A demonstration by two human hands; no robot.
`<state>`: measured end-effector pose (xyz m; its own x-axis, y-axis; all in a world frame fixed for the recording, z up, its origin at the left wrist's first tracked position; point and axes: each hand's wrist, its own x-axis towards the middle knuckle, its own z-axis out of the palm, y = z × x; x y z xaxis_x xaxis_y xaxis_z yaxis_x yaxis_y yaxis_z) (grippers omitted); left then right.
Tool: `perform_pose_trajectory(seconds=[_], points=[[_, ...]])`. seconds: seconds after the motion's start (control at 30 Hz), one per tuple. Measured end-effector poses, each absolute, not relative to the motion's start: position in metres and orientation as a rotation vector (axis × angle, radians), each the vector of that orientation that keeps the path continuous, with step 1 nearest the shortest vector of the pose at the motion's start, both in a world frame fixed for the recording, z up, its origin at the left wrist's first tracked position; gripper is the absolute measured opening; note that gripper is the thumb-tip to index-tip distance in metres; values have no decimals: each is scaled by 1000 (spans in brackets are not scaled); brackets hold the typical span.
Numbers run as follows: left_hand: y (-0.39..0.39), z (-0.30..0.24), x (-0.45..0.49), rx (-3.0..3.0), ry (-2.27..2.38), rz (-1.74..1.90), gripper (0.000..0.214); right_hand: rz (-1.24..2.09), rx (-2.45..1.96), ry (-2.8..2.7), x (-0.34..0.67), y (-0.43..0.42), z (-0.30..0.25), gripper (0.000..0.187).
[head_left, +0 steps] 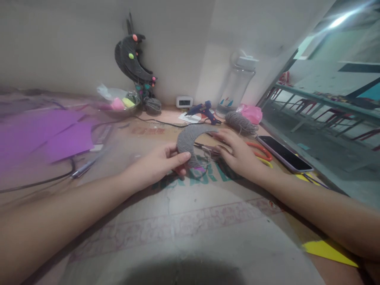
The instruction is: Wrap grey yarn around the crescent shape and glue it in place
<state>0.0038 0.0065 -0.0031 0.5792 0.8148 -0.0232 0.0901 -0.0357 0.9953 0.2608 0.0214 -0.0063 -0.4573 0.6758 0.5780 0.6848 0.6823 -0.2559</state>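
A crescent moon wrapped in grey yarn is held up over the table's middle. My left hand pinches its thick lower left side, thumb in front and fingers behind. My right hand is at its thin upper right tip, with the fingers bent around that end. Loose grey yarn hangs below the crescent, near the right fingertips, and part of it is hidden. Behind my right hand lies a ball of grey yarn. Orange-handled scissors are partly covered by the same hand.
A blue glue gun, a small white digital clock and a clear bottle stand at the back. A phone lies right. Purple sheets and a pen are left. A dark decorated crescent leans on the wall.
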Motion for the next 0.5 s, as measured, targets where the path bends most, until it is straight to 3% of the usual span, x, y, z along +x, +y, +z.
perform_pose_trajectory(seconds=[0.3, 0.5], points=[[5, 0, 6, 1472, 859, 688, 35, 254, -996, -2261, 234, -14, 13, 22], [2, 2, 7, 1653, 901, 655, 39, 665, -1116, -2138, 215, -17, 13, 20]])
